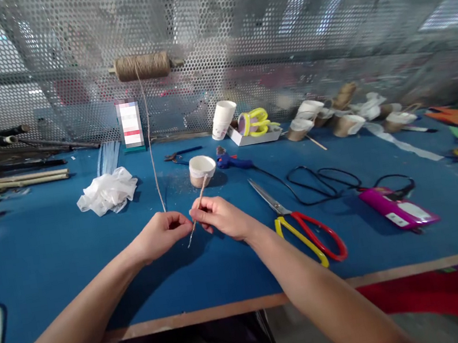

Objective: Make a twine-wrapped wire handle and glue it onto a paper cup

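Observation:
My left hand (164, 233) is closed in a pinch on a strand of jute twine (151, 149) that runs straight down from a spool (143, 66) mounted on the perforated metal wall. My right hand (221, 217) is closed too, pinching a thin twine-wrapped stick (199, 205) that slants up toward a small paper cup (202, 169) just behind. Both hands hover close together over the blue table (49, 254), fingertips nearly touching.
Scissors with red and yellow handles (303, 223) lie right of my right hand. A blue glue gun (234, 162), black cord (323, 182), a pink device (398, 212), crumpled plastic (107, 193), bamboo sticks (7, 184) and several cups (334, 118) lie around.

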The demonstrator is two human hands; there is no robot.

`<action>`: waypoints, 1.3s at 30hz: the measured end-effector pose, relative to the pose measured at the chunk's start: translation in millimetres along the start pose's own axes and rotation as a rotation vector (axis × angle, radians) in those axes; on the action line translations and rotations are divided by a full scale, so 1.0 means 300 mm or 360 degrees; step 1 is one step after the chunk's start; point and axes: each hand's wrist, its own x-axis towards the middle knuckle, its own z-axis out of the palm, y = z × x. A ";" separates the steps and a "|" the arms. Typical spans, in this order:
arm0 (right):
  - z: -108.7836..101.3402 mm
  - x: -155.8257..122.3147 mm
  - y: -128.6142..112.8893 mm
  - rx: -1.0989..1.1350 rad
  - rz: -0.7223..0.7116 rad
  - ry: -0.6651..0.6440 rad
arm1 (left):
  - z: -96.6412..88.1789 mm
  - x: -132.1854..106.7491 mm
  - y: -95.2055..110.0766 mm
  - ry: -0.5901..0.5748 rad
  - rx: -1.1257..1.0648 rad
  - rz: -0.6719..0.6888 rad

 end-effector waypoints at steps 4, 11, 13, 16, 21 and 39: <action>0.004 -0.006 -0.016 -0.0097 0.0005 -0.0009 | 0.000 -0.001 -0.004 -0.0065 -0.0121 -0.0048; 0.007 -0.016 -0.024 0.0198 -0.0025 -0.0207 | 0.008 0.003 -0.013 -0.0168 -0.0313 -0.0119; 0.006 -0.016 -0.023 0.0163 0.0026 -0.0206 | 0.009 0.004 -0.015 -0.0140 -0.0301 -0.0117; 0.007 -0.013 -0.022 0.0108 0.0100 -0.0143 | 0.004 0.004 -0.015 -0.0116 -0.0239 -0.0096; 0.011 -0.012 -0.019 0.0125 0.0117 -0.0100 | -0.013 -0.003 -0.005 -0.0231 -0.0190 -0.0047; 0.033 -0.010 -0.007 0.0148 0.0004 0.0040 | 0.009 0.004 -0.007 -0.0052 -0.0200 -0.0092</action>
